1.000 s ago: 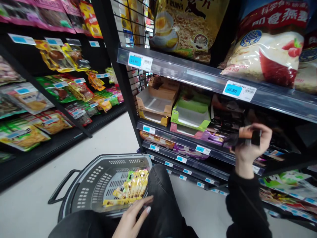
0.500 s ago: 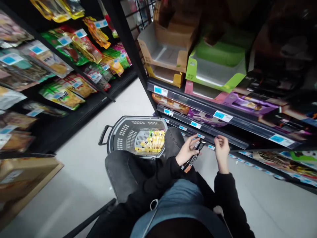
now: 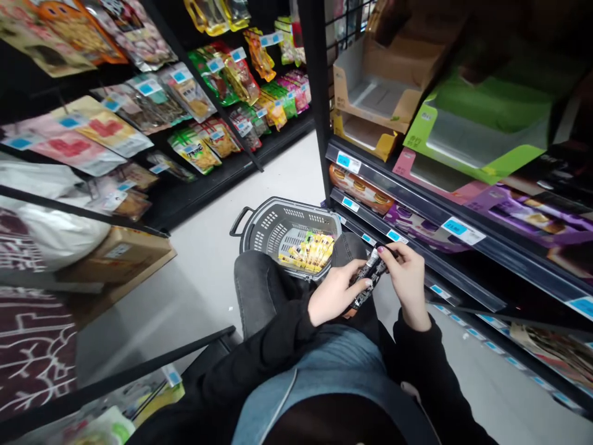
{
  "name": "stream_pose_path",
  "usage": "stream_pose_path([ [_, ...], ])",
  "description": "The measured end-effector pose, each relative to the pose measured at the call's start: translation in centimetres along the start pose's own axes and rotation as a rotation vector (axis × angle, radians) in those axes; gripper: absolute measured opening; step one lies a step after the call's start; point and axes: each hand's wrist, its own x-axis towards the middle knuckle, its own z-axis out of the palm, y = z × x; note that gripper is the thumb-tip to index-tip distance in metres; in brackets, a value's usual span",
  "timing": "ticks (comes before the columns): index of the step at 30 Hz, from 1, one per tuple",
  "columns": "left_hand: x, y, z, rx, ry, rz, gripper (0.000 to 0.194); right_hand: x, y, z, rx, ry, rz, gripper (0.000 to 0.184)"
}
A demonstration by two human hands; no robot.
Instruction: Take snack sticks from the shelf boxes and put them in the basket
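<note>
Above my lap, my left hand (image 3: pixel 334 293) grips a slim black snack packet (image 3: pixel 364 292) with pale print, thumb across its front. The fingers of my right hand (image 3: pixel 407 278) are closed on the packet's upper end, thumb and fingertips pinching it. The packet is tilted, its upper end leaning to the right, and an orange-brown patch shows at its lower end. Just beyond my knees, a grey shopping basket (image 3: pixel 252 238) stands on the floor with several yellow packets (image 3: pixel 309 252) fanned out inside.
Shelving on the right holds open cardboard display boxes, among them a green one (image 3: pixel 430 139) and a brown one (image 3: pixel 345 93). Bagged snacks (image 3: pixel 197 150) fill the left shelves. A cardboard carton (image 3: pixel 125 256) and white bag (image 3: pixel 69 216) are at left. A dark bar (image 3: pixel 194 343) crosses near my left arm.
My right hand was apart from the packet; it has come left onto the packet's upper end. The left hand keeps its hold. The view has turned left, so shelves and basket appear farther right.
</note>
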Motion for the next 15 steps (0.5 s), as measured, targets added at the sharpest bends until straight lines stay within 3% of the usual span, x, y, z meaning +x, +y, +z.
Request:
stream_pose_path([
  [7, -1.1, -0.7, -1.1, -0.177, 0.132, -0.041, 0.025, -0.4, -1.5, 1.6, 0.028, -0.291, -0.007, 0.028],
  [12, -1.4, -0.6, -1.8, -0.162, 0.264, -0.064, 0.03, -0.9, -1.8, 2.9, 0.018, -0.309, -0.039, 0.025],
  [15, -1.6, -0.7, -2.5, -0.161, 0.274, -0.064, 0.038, -1.1, -1.8, 3.7, 0.014, -0.281, -0.069, 0.021],
])
